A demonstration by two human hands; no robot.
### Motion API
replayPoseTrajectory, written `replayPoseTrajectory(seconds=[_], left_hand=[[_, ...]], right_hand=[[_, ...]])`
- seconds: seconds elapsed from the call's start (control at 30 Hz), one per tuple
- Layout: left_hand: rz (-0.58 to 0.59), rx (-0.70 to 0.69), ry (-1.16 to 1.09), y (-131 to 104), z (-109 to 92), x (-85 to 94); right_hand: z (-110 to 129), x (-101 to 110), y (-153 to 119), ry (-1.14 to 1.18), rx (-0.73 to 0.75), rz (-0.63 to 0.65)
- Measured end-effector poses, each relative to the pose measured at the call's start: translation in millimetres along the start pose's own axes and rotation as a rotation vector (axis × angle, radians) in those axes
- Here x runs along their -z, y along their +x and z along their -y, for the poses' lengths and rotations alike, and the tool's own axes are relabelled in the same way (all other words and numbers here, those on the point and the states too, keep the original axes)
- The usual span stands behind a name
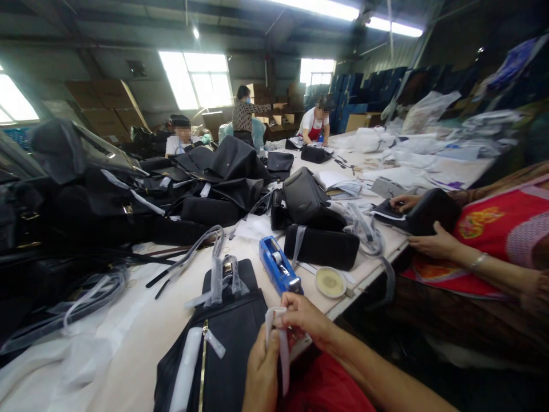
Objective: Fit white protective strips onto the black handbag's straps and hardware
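Note:
A folded white strip [284, 366], thin like paper or foam, is pinched between my two hands. My left hand [262, 369] has its thumb pressed against the strip's lower part, and my right hand [302, 320] grips it near the fold with bent fingers. To the left lies a black bag [235, 335] with a gold zipper [203, 355]. A white wrapped piece [187, 366] rests along that zipper, and clear film covers the strap and buckle [228, 272] at its top. Just beyond my right hand stands a blue tape dispenser [274, 266].
Right of the dispenser are a round shallow dish [330, 283] and a black bag [321, 246]. More black bags [206, 171] are heaped at the left. A co-worker's hands [437, 243] handle a black bag [433, 212] at the right. Film-wrapped straps [206, 246] lie across the table.

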State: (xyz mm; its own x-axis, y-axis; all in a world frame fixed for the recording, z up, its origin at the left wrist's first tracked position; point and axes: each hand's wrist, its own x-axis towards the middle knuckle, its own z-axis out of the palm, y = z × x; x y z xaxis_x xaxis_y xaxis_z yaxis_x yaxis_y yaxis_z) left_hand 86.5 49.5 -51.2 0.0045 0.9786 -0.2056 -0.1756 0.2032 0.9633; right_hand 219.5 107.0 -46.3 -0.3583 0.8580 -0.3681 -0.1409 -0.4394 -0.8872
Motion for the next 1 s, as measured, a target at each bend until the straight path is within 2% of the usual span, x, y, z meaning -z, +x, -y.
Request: replayPoseTrajectory(seconds=[0.07, 0.13, 0.3, 0.37, 0.47, 0.53, 0.63, 0.8, 0.93, 1.0], left_hand=[[-0.036, -0.071, 0.122, -4, 0, -5.6], [-0.050, -0.055, 0.200, -6, -1, -9.2], [-0.061, -0.041, 0.196, -3, -6, -8.2], [-0.022, -0.082, 0.222, 0, -3, -6.4], [0.001, -0.238, 0.445, 3, 10, -5.4], [-0.030, -0.377, 0.672, 5, 21, -6.4], [-0.081, -0.522, 0.985, 5, 31, -9.9], [-0.076, -0.651, 1.206, 3, 29, -15.0], [-0.110, -0.640, 1.268, 3, 35, -17.5], [-0.118, -0.632, 1.292, 3, 40, -19.4]], right_hand=[[-1, -5, 1, -0.017, 0.017, -0.072], [0, -5, -1, -0.076, 0.046, -0.097], [3, 7, -13, -0.142, 0.137, 0.063], [0, 10, -15, -0.151, 0.177, 0.032], [-11, 7, -14, -0.140, 0.202, -0.114], [-16, 3, -12, -0.107, 0.173, -0.199], [-18, -3, -12, -0.031, 0.114, -0.261], [-7, -4, -27, 0.090, 0.057, -0.203], [-3, 0, -37, 0.072, 0.121, -0.095], [-5, 3, -37, -0.007, 0.149, -0.104]])
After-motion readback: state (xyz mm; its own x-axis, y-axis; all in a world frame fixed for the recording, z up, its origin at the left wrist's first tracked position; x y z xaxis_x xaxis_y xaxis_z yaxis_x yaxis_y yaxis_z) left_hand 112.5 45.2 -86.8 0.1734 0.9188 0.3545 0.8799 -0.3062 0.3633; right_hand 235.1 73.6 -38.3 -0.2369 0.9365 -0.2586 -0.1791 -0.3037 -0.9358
